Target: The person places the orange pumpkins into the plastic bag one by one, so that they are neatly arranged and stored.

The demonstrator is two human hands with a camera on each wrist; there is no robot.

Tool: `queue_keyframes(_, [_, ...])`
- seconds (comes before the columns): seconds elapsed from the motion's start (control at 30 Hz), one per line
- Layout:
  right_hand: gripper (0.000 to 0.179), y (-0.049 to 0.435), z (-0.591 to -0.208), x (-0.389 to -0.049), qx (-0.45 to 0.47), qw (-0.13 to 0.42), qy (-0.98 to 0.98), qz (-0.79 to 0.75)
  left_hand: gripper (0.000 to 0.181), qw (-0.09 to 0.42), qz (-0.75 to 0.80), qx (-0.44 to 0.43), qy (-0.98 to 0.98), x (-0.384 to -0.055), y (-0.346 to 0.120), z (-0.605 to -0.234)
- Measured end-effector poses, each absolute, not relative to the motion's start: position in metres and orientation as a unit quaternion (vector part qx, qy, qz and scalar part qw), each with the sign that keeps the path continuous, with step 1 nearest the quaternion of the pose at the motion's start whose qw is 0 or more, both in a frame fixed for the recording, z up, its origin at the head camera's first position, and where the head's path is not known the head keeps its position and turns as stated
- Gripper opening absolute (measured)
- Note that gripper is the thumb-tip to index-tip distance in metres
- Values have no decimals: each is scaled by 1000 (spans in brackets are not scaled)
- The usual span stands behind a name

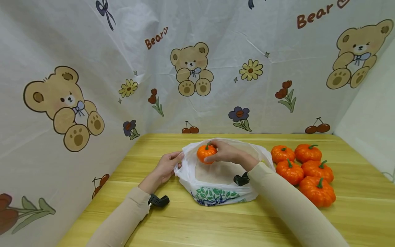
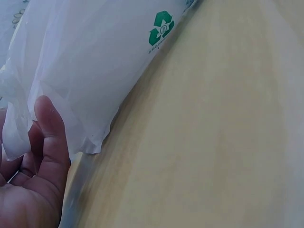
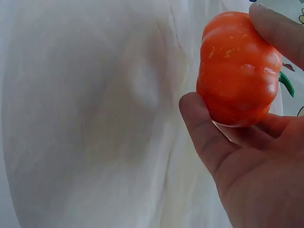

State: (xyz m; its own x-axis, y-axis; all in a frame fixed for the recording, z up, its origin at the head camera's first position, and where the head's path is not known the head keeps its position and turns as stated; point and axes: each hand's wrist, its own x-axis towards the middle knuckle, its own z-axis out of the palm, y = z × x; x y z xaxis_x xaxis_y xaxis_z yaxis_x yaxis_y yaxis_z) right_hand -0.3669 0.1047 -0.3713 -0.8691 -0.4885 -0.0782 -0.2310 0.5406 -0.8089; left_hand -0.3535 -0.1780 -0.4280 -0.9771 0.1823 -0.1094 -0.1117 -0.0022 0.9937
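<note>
Head: R hand (image 1: pixel 227 153) grips pumpkin (image 1: pixel 203 155) over open bag (image 1: pixel 219 196); L hand (image 1: pixel 167 166) pinches its left side. 5 more pumpkins (image 1: pixel 289 173) on counter (image 1: pixel 182 226) at right. L wrist: bag gripped; best hold mouth wide. R wrist: grip spans pumpkin; prob. best lower gently b4 release.

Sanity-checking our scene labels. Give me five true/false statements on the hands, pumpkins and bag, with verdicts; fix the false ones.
1. The right hand holds a pumpkin. True.
2. The held pumpkin is green all over. False: it is orange with a green stem.
3. Five more pumpkins sit on the table, right of the plastic bag. True.
4. The left hand lies flat on the table. False: it grips the bag's edge.
5. The bag's mouth is open. True.
</note>
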Motion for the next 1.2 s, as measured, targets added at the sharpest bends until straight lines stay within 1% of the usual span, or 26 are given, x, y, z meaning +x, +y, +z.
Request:
queue_keyframes(0.3, [77,93,-386,-371,-188,116,888,-403,47,104,708,28,698,-353,-178,-430])
queue_keyframes(0.53, [77,88,-392,-373,-168,119,887,-413,47,106,707,24,699,-353,-178,-429])
queue_keyframes(0.8, [83,85,-391,-372,-152,127,885,-423,47,107,706,28,700,-353,-179,-428])
queue_keyframes(1.03, [81,83,-393,-373,-149,119,886,-423,46,107,708,29,698,-354,-179,-429])
queue_keyframes(1.2, [84,83,-391,-371,-149,116,894,-407,45,105,710,27,696,-354,-179,-429])
